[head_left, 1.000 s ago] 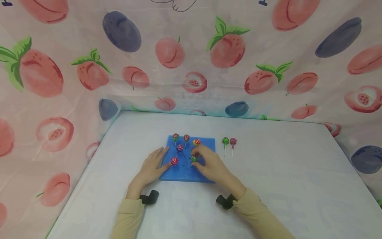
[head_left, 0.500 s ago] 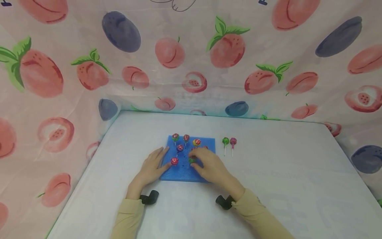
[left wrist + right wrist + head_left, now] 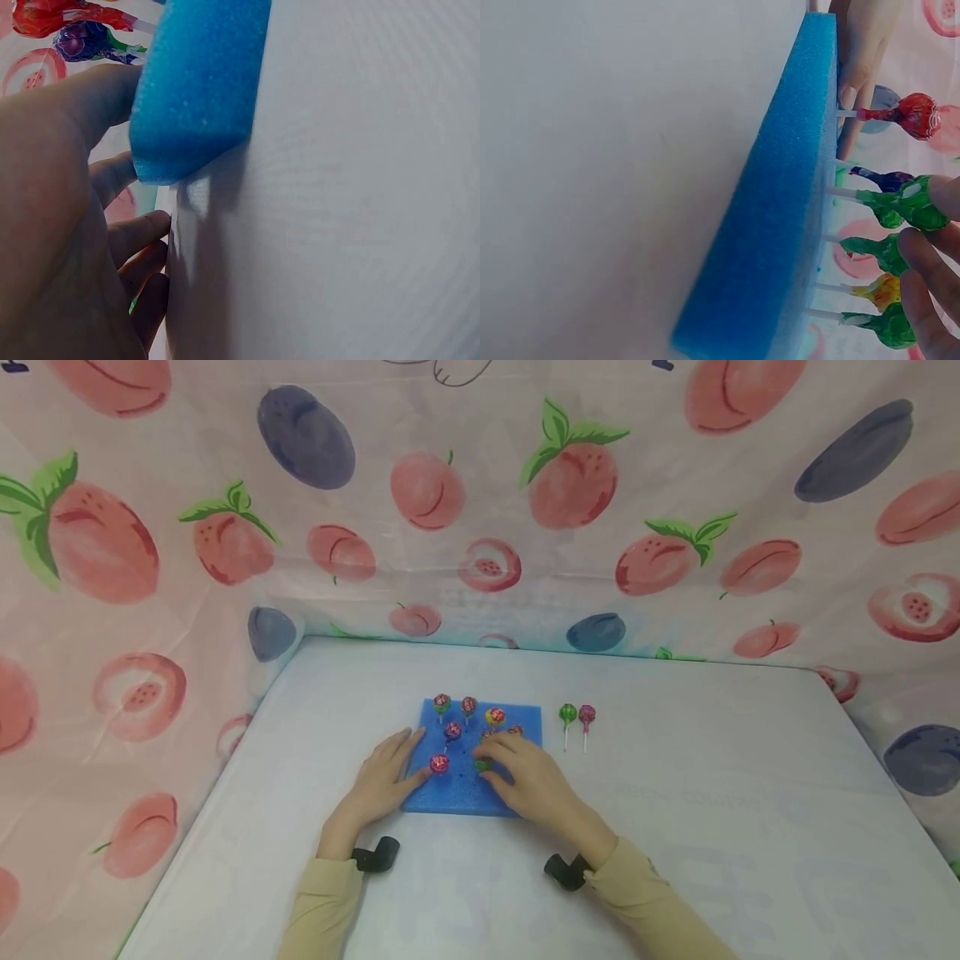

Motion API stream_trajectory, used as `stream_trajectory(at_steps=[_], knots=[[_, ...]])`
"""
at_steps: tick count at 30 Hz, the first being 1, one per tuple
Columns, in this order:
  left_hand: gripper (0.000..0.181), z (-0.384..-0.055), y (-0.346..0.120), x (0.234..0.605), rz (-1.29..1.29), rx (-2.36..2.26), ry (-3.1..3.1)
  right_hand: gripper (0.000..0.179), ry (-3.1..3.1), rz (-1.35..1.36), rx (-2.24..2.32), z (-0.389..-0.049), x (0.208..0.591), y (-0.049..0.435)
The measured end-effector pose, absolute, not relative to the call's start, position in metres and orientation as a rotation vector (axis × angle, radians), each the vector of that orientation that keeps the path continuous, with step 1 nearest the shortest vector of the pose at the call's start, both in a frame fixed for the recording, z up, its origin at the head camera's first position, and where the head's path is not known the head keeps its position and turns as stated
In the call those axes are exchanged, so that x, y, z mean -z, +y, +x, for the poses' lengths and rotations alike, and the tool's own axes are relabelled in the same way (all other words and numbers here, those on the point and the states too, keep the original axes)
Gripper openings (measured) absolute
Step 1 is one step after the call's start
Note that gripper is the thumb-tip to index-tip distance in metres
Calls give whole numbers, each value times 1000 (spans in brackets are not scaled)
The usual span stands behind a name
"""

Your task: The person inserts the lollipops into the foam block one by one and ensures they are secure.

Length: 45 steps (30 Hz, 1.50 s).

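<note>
A blue foam block (image 3: 465, 800) lies on the white table with several wrapped lollipops standing in it by their sticks. My right hand (image 3: 536, 777) is over its right half, thumb and fingers pinching the head of a green lollipop (image 3: 921, 204). In the right wrist view that lollipop's white stick meets the foam's top. Fingers spread, my left hand (image 3: 378, 781) rests against the block's left edge, its thumb beside a red lollipop (image 3: 438, 764). Behind that one stands a purple lollipop (image 3: 452, 731). My right hand partly hides the lollipops on its side.
On the table right of the foam lie a loose green lollipop (image 3: 567, 714) and a loose pink lollipop (image 3: 587, 715), side by side. A fruit-patterned cloth (image 3: 487, 485) hangs along the back and sides of the table (image 3: 750, 793).
My right hand has shifted slightly left and down with the green lollipop, then stayed nearly still. The left hand has kept its place on the foam.
</note>
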<state>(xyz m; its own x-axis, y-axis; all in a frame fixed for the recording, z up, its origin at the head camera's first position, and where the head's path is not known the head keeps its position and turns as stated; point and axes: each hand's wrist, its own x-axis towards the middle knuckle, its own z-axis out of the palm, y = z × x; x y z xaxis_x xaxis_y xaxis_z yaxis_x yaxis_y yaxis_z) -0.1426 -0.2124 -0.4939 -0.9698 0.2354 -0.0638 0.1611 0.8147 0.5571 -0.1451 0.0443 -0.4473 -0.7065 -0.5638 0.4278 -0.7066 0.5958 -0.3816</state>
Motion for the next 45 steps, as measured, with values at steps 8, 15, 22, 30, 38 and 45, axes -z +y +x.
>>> stream_trajectory(at_steps=[8, 15, 22, 30, 38, 45], knots=[[70, -143, -213, 493, 327, -860, 2880, 28, -2575, 1054, -800, -144, 444, 47], [69, -143, -212, 491, 334, -864, 2890, 36, -2617, 1029, -858, -140, 441, 50], [69, -143, -212, 490, 336, -864, 2890, 37, -2663, 998, -871, -139, 439, 54], [69, -143, -212, 489, 342, -860, 2889, 35, -2680, 970, -874, -137, 436, 58], [70, -143, -212, 488, 338, -862, 2882, 34, -2712, 928, -886, -134, 431, 63], [69, -143, -212, 487, 339, -875, 2889, 30, -2691, 932, -873, -134, 433, 71]])
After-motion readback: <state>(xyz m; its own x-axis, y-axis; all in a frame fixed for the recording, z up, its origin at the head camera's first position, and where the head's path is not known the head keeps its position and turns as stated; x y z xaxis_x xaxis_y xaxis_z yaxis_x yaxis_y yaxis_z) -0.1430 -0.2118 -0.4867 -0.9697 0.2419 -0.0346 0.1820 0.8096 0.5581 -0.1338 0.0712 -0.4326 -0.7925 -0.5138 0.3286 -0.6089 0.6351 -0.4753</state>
